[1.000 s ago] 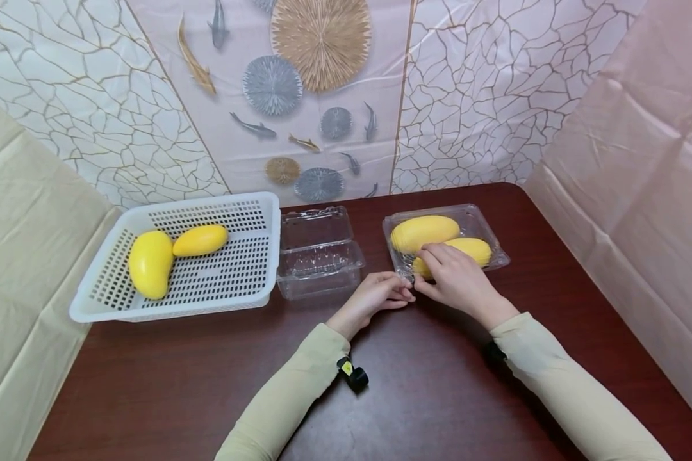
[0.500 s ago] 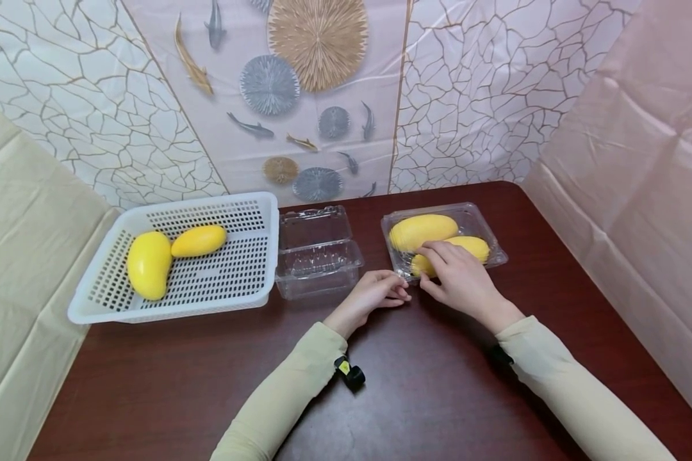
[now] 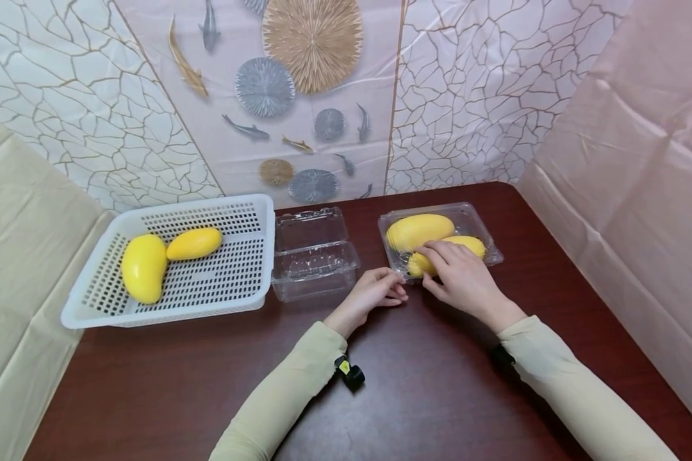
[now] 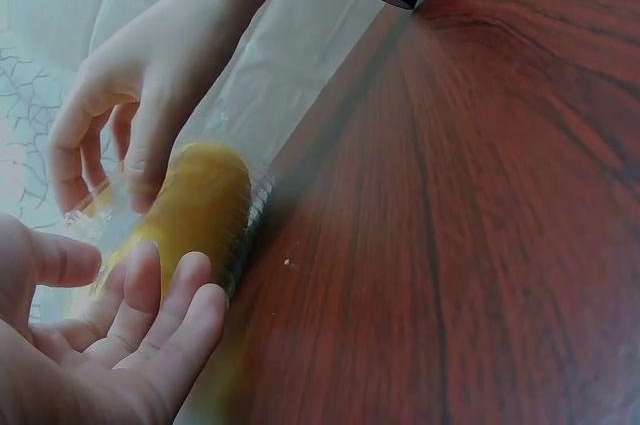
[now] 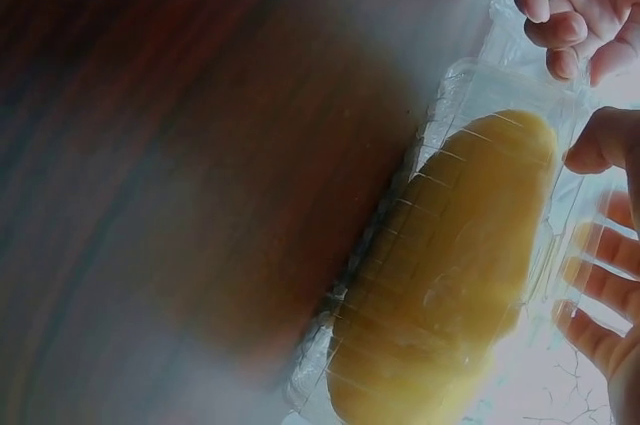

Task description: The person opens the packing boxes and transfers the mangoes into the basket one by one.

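A closed clear clamshell box (image 3: 480, 221) sits on the dark wooden table and holds two yellow mangoes: a far one (image 3: 418, 230) and a near one (image 3: 474, 244). My right hand (image 3: 441, 272) lies on the lid over the near mango, its bent fingers pressing the plastic. My left hand (image 3: 393, 288) rests on the table at the box's near-left corner. Its fingers are loosely curled, touch the rim and hold nothing. In the left wrist view my left hand (image 4: 140, 325) lies beside the boxed mango (image 4: 205, 205), under my right hand (image 4: 115, 125). The right wrist view shows that mango (image 5: 450, 275) through the ribbed lid.
A white perforated basket (image 3: 254, 211) at the left holds two more mangoes (image 3: 143, 267) (image 3: 194, 243). An empty clear clamshell (image 3: 314, 256) stands open between the basket and the filled box. Patterned sheets wall in the table at the back and on both sides.
My right hand has slid from the box's near-left corner up onto the lid. My left hand has eased back slightly from that corner.
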`<action>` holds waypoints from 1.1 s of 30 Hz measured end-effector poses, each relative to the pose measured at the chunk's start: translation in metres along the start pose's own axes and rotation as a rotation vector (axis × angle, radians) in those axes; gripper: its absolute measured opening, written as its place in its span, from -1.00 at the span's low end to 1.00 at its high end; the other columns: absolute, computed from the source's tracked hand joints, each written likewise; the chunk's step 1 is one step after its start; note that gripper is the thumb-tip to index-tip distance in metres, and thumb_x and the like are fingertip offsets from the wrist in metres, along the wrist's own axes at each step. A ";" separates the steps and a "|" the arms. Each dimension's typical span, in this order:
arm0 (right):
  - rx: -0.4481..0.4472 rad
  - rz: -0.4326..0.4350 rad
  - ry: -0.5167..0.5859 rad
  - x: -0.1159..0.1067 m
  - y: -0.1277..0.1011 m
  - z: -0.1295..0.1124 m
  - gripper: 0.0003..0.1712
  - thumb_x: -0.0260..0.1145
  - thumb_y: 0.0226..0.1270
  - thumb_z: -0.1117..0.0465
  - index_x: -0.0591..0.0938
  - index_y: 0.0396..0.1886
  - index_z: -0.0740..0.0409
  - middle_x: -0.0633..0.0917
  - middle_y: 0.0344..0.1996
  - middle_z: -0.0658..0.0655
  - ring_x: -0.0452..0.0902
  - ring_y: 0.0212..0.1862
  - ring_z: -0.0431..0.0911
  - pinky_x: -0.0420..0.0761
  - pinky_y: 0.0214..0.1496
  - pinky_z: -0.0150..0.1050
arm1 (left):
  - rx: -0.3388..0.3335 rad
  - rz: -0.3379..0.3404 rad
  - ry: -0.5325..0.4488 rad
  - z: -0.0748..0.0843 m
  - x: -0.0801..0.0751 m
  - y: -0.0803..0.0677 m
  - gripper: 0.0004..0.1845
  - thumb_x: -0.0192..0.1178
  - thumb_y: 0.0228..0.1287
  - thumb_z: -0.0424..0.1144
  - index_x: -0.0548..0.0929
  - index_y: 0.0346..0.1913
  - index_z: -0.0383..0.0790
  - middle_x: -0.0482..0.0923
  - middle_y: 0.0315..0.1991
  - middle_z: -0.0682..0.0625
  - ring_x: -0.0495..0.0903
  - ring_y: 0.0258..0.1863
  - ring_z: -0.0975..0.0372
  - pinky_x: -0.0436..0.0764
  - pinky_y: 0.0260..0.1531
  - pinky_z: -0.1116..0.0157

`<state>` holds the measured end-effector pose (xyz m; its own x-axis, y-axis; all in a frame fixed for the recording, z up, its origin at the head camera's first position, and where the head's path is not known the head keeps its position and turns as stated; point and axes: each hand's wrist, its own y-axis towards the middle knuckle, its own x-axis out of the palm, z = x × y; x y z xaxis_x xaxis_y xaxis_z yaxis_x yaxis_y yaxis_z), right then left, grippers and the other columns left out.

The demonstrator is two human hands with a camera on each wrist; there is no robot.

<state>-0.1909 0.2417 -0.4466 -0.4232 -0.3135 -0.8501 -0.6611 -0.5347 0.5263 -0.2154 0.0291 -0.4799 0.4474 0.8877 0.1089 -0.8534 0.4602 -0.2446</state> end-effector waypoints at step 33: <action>0.053 0.088 -0.077 -0.014 -0.020 0.031 -0.45 0.30 0.21 0.17 0.57 0.17 0.36 0.61 0.07 0.36 0.53 0.08 0.28 0.54 0.10 0.19 | 0.010 0.008 -0.022 0.000 0.000 0.003 -0.78 -0.05 0.42 -0.36 0.52 -0.41 -0.23 0.48 -0.56 -0.01 0.67 -0.48 0.21 0.72 -0.23 0.21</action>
<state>-0.1910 0.2811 -0.4444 -0.5258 -0.2952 -0.7977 -0.6501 -0.4653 0.6007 -0.2179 0.0309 -0.4811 0.4344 0.8916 0.1280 -0.8598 0.4529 -0.2360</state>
